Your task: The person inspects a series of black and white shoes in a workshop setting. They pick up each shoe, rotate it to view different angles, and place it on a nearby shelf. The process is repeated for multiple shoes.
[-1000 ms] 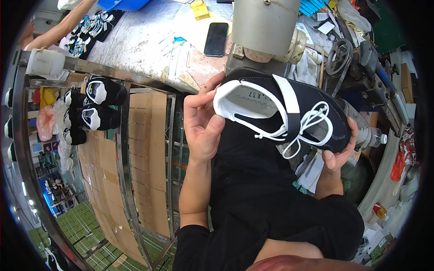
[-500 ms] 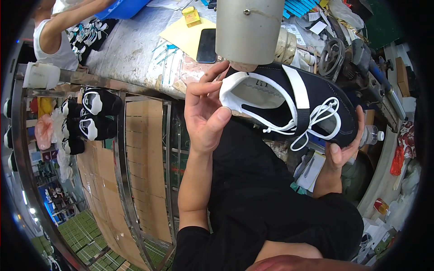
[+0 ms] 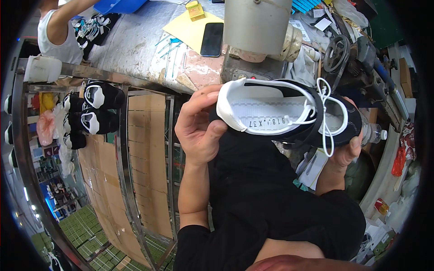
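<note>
Between my two hands is a black shoe [image 3: 271, 137] with a white collar lining and white laces, its opening facing up toward me. The pale insole [image 3: 266, 113] with printed marks shows inside. My left hand [image 3: 199, 122] grips the heel, thumb on the near side and fingers round the far side. Around the toe, at the right, my right hand [image 3: 349, 149] is closed, its thumb on the near edge and its other fingers mostly hidden. The shoe is apart from the grey machine head [image 3: 257, 27] just beyond it.
A dark phone [image 3: 211, 39], yellow paper [image 3: 181, 30] and a small yellow box [image 3: 195, 11] lie on the worktable [image 3: 131, 49]. More black-and-white shoes [image 3: 101, 108] sit on a metal rack at left. A handwheel [image 3: 337, 54] stands at right. Another person [image 3: 56, 36] works at far left.
Both hands have lowered the shoe toward me, away from the machine head, and tipped it so the opening faces up and more of the insole shows.
</note>
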### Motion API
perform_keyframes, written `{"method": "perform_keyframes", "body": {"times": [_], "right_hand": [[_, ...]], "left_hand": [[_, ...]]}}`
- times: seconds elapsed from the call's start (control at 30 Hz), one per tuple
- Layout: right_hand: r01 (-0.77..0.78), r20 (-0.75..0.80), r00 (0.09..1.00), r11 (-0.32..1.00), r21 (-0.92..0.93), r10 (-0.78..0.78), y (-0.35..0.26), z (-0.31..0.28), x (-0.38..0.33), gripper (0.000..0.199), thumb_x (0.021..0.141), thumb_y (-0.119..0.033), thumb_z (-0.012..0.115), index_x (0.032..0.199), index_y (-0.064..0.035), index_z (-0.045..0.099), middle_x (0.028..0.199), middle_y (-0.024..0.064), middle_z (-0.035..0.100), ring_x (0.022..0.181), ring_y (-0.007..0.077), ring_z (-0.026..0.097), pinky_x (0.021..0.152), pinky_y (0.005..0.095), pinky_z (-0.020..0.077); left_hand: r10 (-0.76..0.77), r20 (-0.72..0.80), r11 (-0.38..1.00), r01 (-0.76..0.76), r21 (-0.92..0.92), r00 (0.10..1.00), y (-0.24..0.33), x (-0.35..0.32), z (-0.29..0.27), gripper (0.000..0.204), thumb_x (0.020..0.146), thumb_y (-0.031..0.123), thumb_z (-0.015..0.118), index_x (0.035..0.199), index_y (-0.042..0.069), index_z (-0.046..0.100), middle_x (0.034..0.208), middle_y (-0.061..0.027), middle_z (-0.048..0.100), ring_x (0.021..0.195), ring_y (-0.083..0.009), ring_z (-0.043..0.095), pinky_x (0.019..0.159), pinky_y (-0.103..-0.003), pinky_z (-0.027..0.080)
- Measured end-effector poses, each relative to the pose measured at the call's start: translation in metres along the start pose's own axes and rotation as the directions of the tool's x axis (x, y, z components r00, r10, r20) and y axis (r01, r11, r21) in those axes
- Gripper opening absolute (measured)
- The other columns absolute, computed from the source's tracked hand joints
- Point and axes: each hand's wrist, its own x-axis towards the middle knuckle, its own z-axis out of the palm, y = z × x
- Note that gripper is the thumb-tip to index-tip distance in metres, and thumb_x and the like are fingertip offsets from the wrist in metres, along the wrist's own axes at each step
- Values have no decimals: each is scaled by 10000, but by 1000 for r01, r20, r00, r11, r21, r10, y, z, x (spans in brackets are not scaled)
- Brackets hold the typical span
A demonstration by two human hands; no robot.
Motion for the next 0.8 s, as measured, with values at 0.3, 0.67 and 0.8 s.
{"method": "perform_keyframes", "body": {"times": [0.3,0.67,0.8], "right_hand": [[48,-18,999,999,22,-47,-2,-7,1,1055,734,-598,797,1380,141,411,1288,218,590,1167,287,618,1032,393,482],[-339,178,928,940,38,327,37,53,10,545,959,-352,504,1329,48,497,832,58,628,370,32,291,338,195,199],[-392,335,873,919,51,354,53,68,8,482,998,-304,457,1331,41,505,871,38,595,426,39,320,384,194,240]], "left_hand": [[-117,-86,990,110,-86,989,0,9,7,620,872,283,795,1308,-61,521,1322,-214,590,1219,-249,587,1045,-357,451],[-153,164,970,117,211,975,6,-77,-41,1010,582,239,984,1402,90,412,1446,-317,432,1305,-409,507,1040,-517,494],[-120,58,909,86,409,991,21,-112,-48,831,619,199,966,1267,91,457,1417,-311,452,1307,-416,508,1041,-505,496]]}}
